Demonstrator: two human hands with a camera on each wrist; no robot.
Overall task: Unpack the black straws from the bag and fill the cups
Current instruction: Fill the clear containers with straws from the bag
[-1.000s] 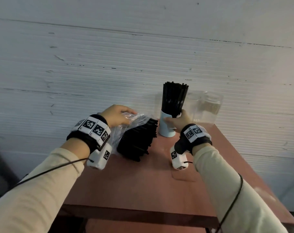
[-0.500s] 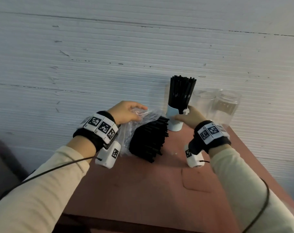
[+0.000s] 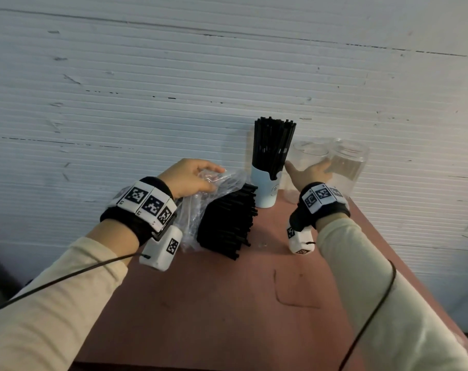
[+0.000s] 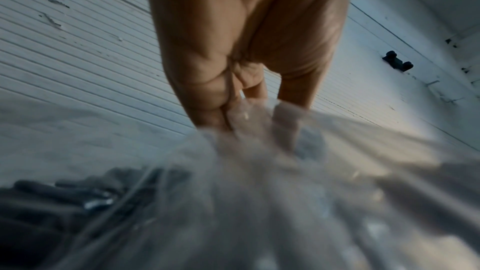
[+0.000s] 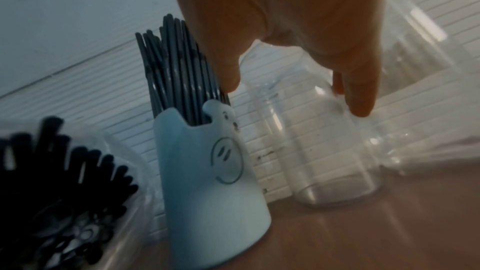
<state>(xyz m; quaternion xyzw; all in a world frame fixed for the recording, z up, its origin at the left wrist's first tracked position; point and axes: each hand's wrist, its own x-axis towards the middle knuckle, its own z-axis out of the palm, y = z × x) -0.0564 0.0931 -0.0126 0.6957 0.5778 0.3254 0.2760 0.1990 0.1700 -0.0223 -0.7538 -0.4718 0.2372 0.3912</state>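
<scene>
1. The left hand [image 3: 190, 178] pinches the crumpled top of the clear bag [image 3: 214, 188], fingers and thumb bunched on the plastic. Judging by the hold, it keeps the bag steady and its mouth gathered so the load does not spill.
2. The black straws [image 3: 227, 223] lie as a thick bundle in the lower part of the bag, resting on the table [image 3: 227, 303] just left of the cups, their ends facing the near right.
3. The blue cup [image 3: 265, 188] stands upright at the far side of the table, close to the wall [image 3: 147, 89], already packed with straws [image 3: 274, 145] standing well above its rim. It looks full.
4. The right hand [image 3: 309, 174] reaches past the blue cup with fingers spread wide, thumb near the standing straws and fingertips [image 5: 361, 102] at the side of a clear cup [image 5: 319, 143]. It holds nothing; whether it truly touches that cup I cannot tell. A likely aim is to fetch this empty cup for the next fill.
5. A second clear cup [image 3: 348, 167] stands just right of the first, nearer the table's right edge, and seems empty too.
6. Room: the cups crowd the far right corner, wall behind and edge beside, so pulling a cup toward the near side looks safest. The near middle of the table offers open space for that.
</scene>
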